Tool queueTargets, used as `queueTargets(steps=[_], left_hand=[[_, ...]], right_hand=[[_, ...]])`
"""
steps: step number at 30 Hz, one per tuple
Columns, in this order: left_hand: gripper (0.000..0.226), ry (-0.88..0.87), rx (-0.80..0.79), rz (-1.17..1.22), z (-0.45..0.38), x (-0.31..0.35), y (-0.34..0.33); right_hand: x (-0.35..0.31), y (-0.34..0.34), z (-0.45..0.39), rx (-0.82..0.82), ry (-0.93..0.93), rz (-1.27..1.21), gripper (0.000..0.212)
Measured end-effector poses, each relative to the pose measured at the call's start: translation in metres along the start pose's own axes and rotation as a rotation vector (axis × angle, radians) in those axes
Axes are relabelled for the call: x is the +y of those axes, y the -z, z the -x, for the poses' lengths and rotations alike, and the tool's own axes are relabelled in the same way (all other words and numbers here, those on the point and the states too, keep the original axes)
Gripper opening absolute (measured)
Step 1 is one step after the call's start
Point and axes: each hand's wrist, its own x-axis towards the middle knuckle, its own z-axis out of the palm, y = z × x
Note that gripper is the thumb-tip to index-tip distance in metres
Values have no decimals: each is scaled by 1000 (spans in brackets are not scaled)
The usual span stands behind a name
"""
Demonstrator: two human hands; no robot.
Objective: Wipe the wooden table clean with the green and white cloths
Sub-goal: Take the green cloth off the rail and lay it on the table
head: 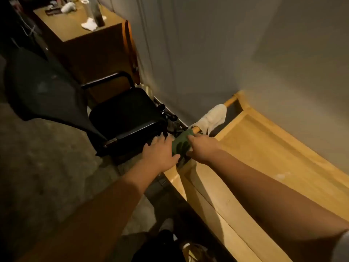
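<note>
Here both hands meet at the near corner of the pale wooden table [264,148], which runs from the centre out toward 4 o'clock; the green cloth [181,143] sits bunched between them, draped over the end of the table's rail. The left hand [158,154] lies flat against the cloth's left side, fingers spread and mostly straight, pointing toward 12 o'clock; its grip looks released, pressing rather than clutching. The right hand [203,148] comes in from 4 o'clock with its fingers curled into the cloth's right edge; that grip is clenched on the cloth. The white cloth [213,116] hangs over the same rail just past the green one, toward 1 o'clock of the hands, touching neither hand. On the table top, out at 3 o'clock, a faint whitish smear [281,175] shows on the wood. A black chair [124,114] stands just beside the table's corner at 10 o'clock of the hands; behind it, toward 11 o'clock, a darker wooden desk [75,29] carries a crumpled white rag [88,24] and a dark bottle [99,16]. A grey wall [226,44] fills the upper right; the floor [43,167] at 8 o'clock is dim and mottled.
</note>
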Motion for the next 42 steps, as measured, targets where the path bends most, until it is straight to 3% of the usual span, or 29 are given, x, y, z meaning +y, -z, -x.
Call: queueTargets(steps=[5, 13, 21, 25, 30, 39, 42], left_hand=[[96, 56, -139, 92, -58, -13, -14], [109, 137, -298, 490, -91, -9, -59], [62, 46, -210, 297, -89, -9, -61], [58, -61, -101, 134, -76, -12, -53], [45, -205, -28, 81, -62, -19, -31], [27, -456, -125, 114, -26, 42, -8], [22, -576, -169, 39, -11, 85, -15]], right_hand=[[3, -19, -59, -123, 69, 155, 81], [10, -43, -107, -331, 192, 301, 93], [16, -43, -106, -227, 230, 343, 56], [20, -36, -95, -168, 254, 273, 50], [28, -23, -66, -54, 254, 147, 26], [60, -16, 54, -63, -22, -250, 9], [78, -26, 115, -32, -123, -372, 13]])
